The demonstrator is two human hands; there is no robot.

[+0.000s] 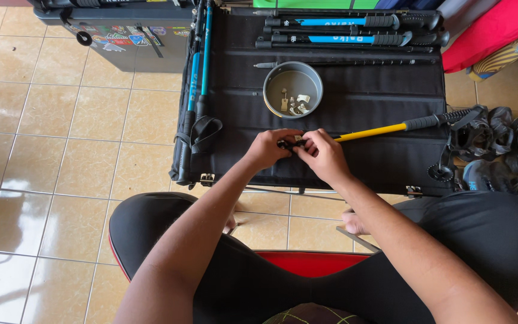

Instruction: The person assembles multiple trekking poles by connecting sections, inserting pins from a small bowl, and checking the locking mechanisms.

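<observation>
Your left hand [266, 148] and right hand [324, 154] both pinch the near end of the yellow pole [372, 131] to keep it steady | pole lies across black counter [361, 96] | gray bowl [292, 89] just beyond holds small parts.

Floor [61, 132] of glossy beige-tan square tiles with pale grout lines, daylight glare on the lower left. A low black fabric-topped table [361, 96] stands in the middle, metal clips at its near edge. A dark grey hard case [133, 48] covered with stickers sits behind it on the left. Red, green and patterned fabric [493, 30] is piled at upper right. A black chair seat with red trim [313, 264] fills the bottom.
</observation>
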